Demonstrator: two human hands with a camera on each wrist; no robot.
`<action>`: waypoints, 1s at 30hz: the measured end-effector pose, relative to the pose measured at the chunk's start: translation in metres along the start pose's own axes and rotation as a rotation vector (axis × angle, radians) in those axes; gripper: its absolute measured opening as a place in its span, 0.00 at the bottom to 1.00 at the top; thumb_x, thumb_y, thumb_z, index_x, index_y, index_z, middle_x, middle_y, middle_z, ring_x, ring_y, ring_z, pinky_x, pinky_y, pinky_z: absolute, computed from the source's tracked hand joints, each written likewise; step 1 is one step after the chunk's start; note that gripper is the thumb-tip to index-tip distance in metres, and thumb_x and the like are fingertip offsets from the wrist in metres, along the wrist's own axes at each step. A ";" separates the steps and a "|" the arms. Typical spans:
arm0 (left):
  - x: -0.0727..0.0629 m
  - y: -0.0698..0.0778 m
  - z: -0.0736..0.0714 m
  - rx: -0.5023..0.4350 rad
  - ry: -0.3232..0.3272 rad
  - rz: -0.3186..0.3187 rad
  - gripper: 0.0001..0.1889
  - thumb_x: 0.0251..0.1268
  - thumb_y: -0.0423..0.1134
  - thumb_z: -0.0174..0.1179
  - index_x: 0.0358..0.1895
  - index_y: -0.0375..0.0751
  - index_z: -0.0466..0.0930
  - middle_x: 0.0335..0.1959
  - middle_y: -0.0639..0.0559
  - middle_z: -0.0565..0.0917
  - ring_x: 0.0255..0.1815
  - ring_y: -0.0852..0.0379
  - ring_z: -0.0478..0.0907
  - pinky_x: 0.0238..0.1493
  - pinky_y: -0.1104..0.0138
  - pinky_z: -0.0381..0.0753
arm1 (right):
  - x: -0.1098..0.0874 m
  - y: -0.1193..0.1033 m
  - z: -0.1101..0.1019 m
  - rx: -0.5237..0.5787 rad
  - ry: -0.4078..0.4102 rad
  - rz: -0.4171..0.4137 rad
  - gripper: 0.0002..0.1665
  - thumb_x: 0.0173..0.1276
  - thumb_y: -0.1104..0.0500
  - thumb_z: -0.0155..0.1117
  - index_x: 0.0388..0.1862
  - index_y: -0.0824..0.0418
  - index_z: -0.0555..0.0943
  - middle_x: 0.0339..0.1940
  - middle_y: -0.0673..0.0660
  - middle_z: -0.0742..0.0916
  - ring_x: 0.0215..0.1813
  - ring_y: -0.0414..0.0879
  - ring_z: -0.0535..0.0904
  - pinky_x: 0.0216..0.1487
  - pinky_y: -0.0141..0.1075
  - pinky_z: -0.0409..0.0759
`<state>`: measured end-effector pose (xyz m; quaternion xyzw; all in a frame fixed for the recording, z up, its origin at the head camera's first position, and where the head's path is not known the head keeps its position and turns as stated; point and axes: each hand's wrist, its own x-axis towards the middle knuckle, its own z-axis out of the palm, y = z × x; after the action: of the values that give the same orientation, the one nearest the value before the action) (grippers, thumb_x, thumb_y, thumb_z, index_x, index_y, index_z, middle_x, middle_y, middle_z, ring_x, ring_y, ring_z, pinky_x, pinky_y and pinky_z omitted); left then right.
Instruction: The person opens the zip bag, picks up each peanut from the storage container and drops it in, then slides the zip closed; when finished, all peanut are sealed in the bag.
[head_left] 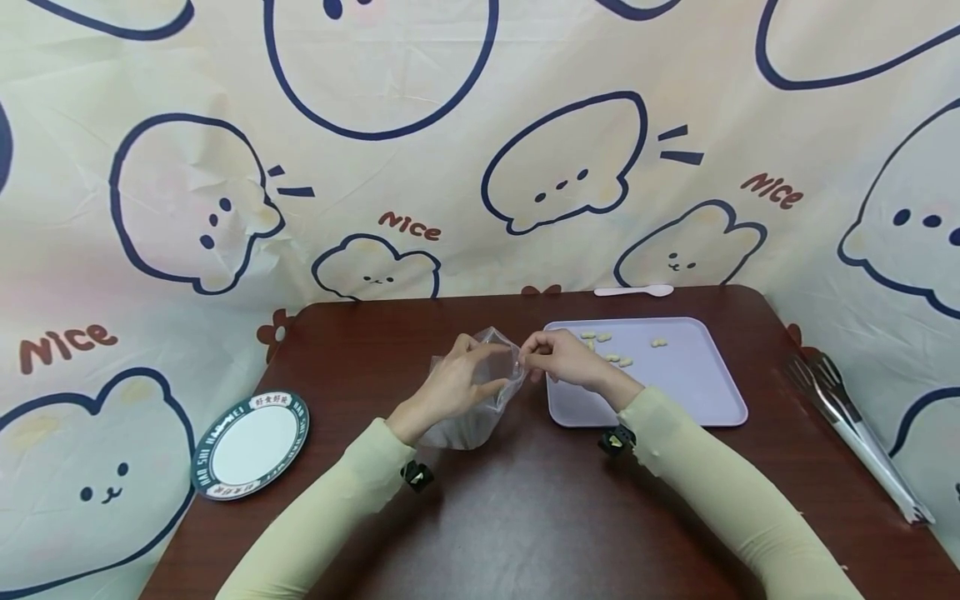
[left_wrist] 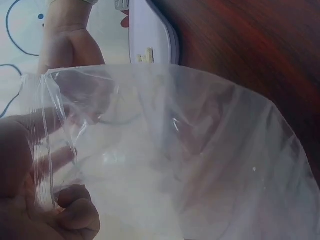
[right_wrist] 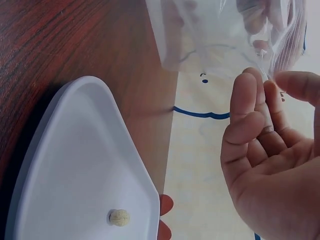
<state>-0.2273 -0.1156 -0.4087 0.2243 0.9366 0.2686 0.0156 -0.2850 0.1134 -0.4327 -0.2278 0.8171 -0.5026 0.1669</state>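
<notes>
A clear zip-top plastic bag hangs between the two hands over the table, its zip strip at the upper edge. My left hand grips the bag near its mouth, thumb and fingers spread and bent around the edge; some of them show through the plastic in the left wrist view. My right hand pinches the bag's right-hand corner between thumb and index finger, the other fingers curled below. To its right lies a pale lilac tray with several peanuts. One peanut shows in the right wrist view.
A white plate with a green rim sits at the left table edge. A white plastic spoon lies at the back edge behind the tray. Metal tongs lie along the right edge. A patterned cloth hangs behind the brown table.
</notes>
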 end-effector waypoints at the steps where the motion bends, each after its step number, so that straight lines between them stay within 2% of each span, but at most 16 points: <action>1: 0.000 0.000 0.000 -0.006 -0.008 0.009 0.29 0.68 0.50 0.64 0.71 0.56 0.70 0.49 0.41 0.70 0.18 0.59 0.67 0.21 0.70 0.71 | 0.000 0.000 0.000 0.005 0.005 0.004 0.09 0.73 0.56 0.61 0.41 0.60 0.83 0.31 0.57 0.86 0.40 0.67 0.82 0.26 0.35 0.74; 4: 0.000 -0.001 0.000 -0.009 -0.033 0.025 0.29 0.72 0.48 0.60 0.74 0.58 0.67 0.46 0.43 0.68 0.16 0.61 0.64 0.18 0.70 0.70 | 0.000 -0.001 -0.001 0.031 0.013 0.007 0.11 0.74 0.52 0.61 0.41 0.60 0.83 0.31 0.60 0.87 0.40 0.67 0.83 0.26 0.35 0.75; 6: 0.000 -0.001 0.001 -0.005 -0.038 0.032 0.27 0.75 0.48 0.56 0.75 0.58 0.65 0.44 0.45 0.67 0.16 0.61 0.65 0.18 0.70 0.70 | 0.000 -0.001 0.000 0.068 0.010 -0.006 0.13 0.75 0.52 0.59 0.42 0.61 0.83 0.33 0.60 0.88 0.38 0.62 0.84 0.27 0.36 0.76; 11: 0.000 0.000 0.000 0.008 -0.025 0.035 0.24 0.81 0.50 0.45 0.76 0.56 0.65 0.43 0.45 0.68 0.21 0.58 0.69 0.22 0.68 0.70 | -0.001 -0.002 0.000 0.145 -0.014 -0.047 0.13 0.76 0.61 0.50 0.48 0.65 0.80 0.43 0.62 0.87 0.35 0.49 0.84 0.28 0.38 0.77; 13: 0.000 0.000 0.000 0.008 -0.030 0.023 0.25 0.81 0.52 0.43 0.76 0.56 0.63 0.43 0.45 0.69 0.22 0.57 0.68 0.22 0.67 0.69 | -0.001 -0.002 0.000 0.130 -0.018 -0.055 0.12 0.75 0.62 0.51 0.49 0.64 0.80 0.43 0.65 0.86 0.36 0.54 0.84 0.27 0.39 0.76; 16: 0.000 0.001 0.000 0.003 -0.053 -0.012 0.26 0.80 0.54 0.44 0.77 0.59 0.61 0.44 0.46 0.68 0.22 0.57 0.68 0.23 0.67 0.70 | 0.001 0.000 0.001 0.080 -0.012 -0.050 0.08 0.74 0.58 0.59 0.48 0.58 0.81 0.42 0.68 0.85 0.41 0.65 0.83 0.27 0.41 0.77; 18: 0.000 0.001 0.000 0.002 -0.063 -0.031 0.27 0.79 0.55 0.46 0.77 0.61 0.60 0.44 0.46 0.68 0.22 0.58 0.68 0.23 0.67 0.70 | 0.002 0.001 0.002 0.067 -0.011 -0.047 0.09 0.73 0.54 0.63 0.47 0.57 0.81 0.42 0.69 0.85 0.43 0.69 0.83 0.28 0.46 0.78; 21: 0.001 0.001 0.000 0.004 -0.061 -0.048 0.28 0.78 0.55 0.48 0.77 0.61 0.61 0.45 0.47 0.68 0.21 0.58 0.68 0.23 0.67 0.71 | 0.003 0.000 0.002 0.046 -0.001 -0.051 0.12 0.73 0.51 0.64 0.46 0.57 0.82 0.38 0.67 0.86 0.38 0.63 0.83 0.28 0.47 0.78; 25: 0.001 0.002 0.000 0.018 -0.050 -0.048 0.28 0.77 0.55 0.50 0.76 0.59 0.63 0.44 0.46 0.69 0.20 0.59 0.68 0.22 0.68 0.70 | 0.001 -0.002 0.002 0.002 0.012 -0.053 0.15 0.73 0.48 0.62 0.42 0.58 0.85 0.34 0.66 0.88 0.26 0.51 0.77 0.27 0.39 0.74; 30: 0.000 0.002 0.000 0.023 -0.031 -0.028 0.26 0.79 0.53 0.46 0.76 0.57 0.63 0.44 0.44 0.70 0.22 0.58 0.68 0.22 0.68 0.71 | -0.001 -0.001 0.001 0.001 -0.015 -0.037 0.12 0.74 0.51 0.62 0.40 0.57 0.87 0.39 0.69 0.87 0.24 0.46 0.74 0.28 0.36 0.73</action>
<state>-0.2264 -0.1141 -0.4076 0.2154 0.9423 0.2542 0.0312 -0.2834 0.1121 -0.4321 -0.2463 0.8113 -0.5043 0.1637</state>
